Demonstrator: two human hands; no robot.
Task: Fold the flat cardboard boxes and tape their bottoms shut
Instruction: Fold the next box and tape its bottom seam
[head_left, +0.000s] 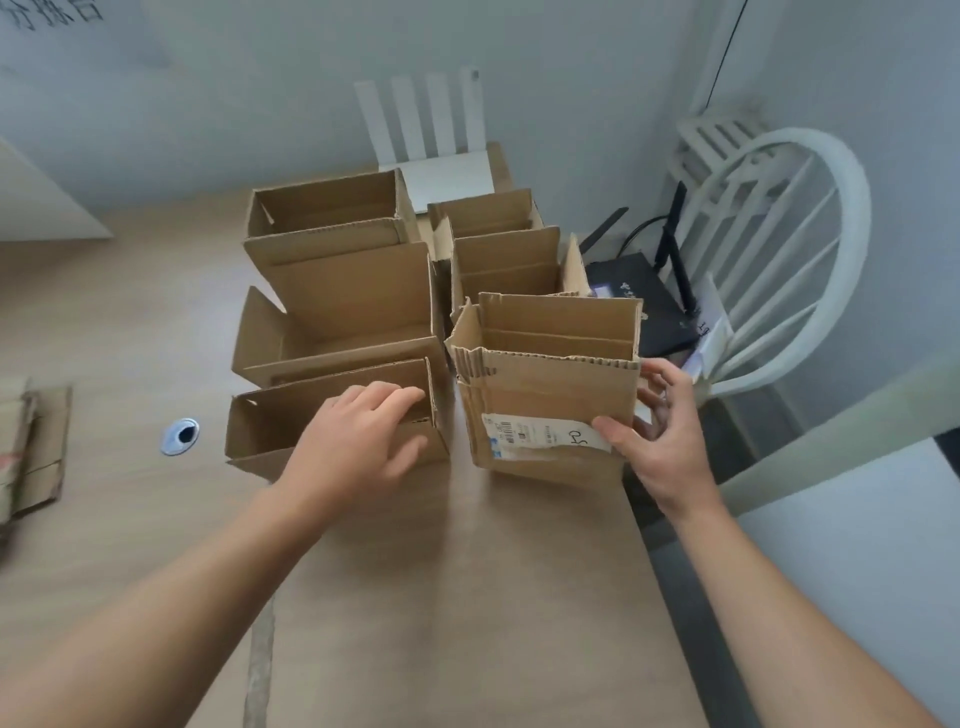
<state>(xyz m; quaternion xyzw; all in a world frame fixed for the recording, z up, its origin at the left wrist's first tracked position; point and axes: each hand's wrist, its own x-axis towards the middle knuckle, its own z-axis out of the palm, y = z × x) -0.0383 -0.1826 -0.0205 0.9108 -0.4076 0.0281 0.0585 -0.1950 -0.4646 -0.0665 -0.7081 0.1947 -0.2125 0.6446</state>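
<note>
Both forearms reach forward over the table (441, 597). The left hand (358, 441) lies palm down on the right end of the near left box (270, 421). Its fingers are close together and bent over the near wall into the opening, with the thumb held apart, low by the front corner.

The right hand (660, 447) grips the right front corner of the labelled box (540, 395). The thumb presses on the end of the label (540, 431), and the spread fingers curl round behind the side wall.

Both boxes stand open-topped at the near end of two rows of folded boxes, just apart from each other. Flat cardboard (36, 447) lies at the table's left edge. A black router (639, 306) and a white chair (779, 249) are to the right.
</note>
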